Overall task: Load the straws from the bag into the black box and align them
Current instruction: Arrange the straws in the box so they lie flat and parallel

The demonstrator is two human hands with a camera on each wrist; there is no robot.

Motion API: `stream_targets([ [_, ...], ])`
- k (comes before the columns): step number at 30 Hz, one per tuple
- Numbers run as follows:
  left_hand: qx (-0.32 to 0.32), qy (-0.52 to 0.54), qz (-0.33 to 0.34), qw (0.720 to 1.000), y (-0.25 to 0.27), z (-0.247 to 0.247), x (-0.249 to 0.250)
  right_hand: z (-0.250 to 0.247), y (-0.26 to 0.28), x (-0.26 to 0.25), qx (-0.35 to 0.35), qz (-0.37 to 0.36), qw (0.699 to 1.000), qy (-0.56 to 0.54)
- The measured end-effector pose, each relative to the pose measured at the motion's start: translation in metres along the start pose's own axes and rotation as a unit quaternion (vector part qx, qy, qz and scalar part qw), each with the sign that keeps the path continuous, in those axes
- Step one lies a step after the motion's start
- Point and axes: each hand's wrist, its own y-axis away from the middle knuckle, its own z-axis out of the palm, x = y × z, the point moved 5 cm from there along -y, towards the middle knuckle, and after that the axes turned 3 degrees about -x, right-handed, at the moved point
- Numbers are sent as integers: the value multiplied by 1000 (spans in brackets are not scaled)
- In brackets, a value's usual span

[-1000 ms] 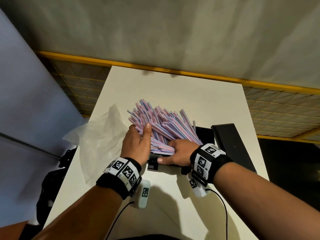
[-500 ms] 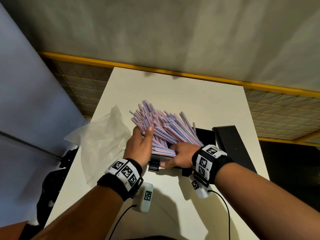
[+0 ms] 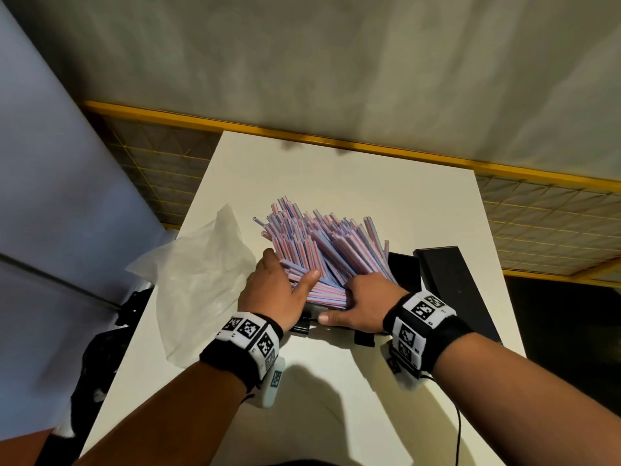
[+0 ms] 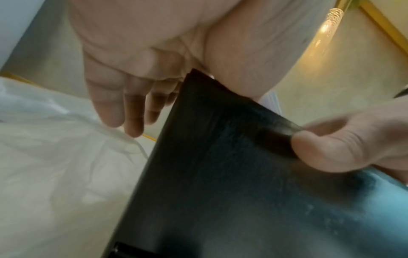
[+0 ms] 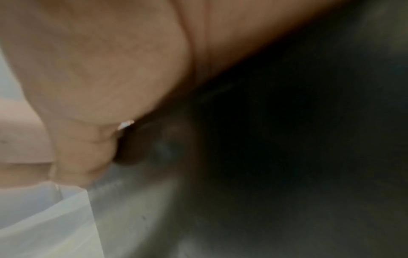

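Both hands, left (image 3: 272, 290) and right (image 3: 361, 306), pressed straight-fingered against pink-and-blue straws (image 3: 322, 250) heaped in the mostly hidden black box (image 3: 403, 274) on the worktop (image 3: 369, 196); right wrist view blurred.

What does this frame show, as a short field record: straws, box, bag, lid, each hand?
straws: pink and blue bundle fanned out, near ends in the box, far ends uneven
black box: on the white table, mostly hidden by straws and hands
bag: clear plastic, lying left of the box
black lid: lying right of the box
left hand: fingers straight along the bundle's left side, thumb on the straws
right hand: pressed on the bundle's near end, thumb on the box's front wall
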Motion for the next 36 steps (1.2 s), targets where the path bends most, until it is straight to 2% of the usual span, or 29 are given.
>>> stream_targets([
  [2,9,38,10,999,0,0,-1,-5,7,4,67,-26,997,-20],
  [4,16,80,27,996,2,0,0,-8,12,4,96,-62,992,-54],
  [7,19,142,36,989,10,-1,3,-4,13,-1,84,-92,989,-76],
  [10,28,165,25,986,13,-2,2,6,5,-3,24,-54,997,-55],
  [11,22,141,20,990,13,-2,1,9,2,-3,-4,-41,998,-40],
  [13,12,18,13,1000,16,-7,2,13,-3,-4,-37,-21,999,-16],
  [15,44,-126,19,991,24,-23,11,12,-5,-4,-58,0,998,-4],
  [16,68,-172,45,982,29,-34,20,12,-6,-4,-72,4,997,0],
  [18,84,-205,158,962,39,-46,46,13,-6,-5,-104,8,994,-9],
  [20,3,-227,274,935,47,-33,70,13,-7,-6,-115,9,993,-21],
  [21,-46,-250,305,918,49,-21,77,12,-9,-6,-113,9,993,-20],
  [22,-84,-279,319,902,47,-7,81,11,-11,-5,-106,8,994,-19],
  [24,-137,-346,299,879,36,16,80,9,-13,-2,-94,10,995,-19],
  [26,-162,-401,279,857,25,29,76,10,-12,2,-99,17,995,-18],
  [28,-156,-431,280,843,18,36,74,11,-10,8,-95,27,995,-25],
  [31,-123,-443,308,833,15,41,71,6,-9,13,-48,27,998,-17],
  [33,-110,-421,328,838,17,40,69,3,-7,16,-34,27,999,-7],
  [36,-89,-334,368,863,26,24,66,7,-4,23,-51,35,998,8],
])
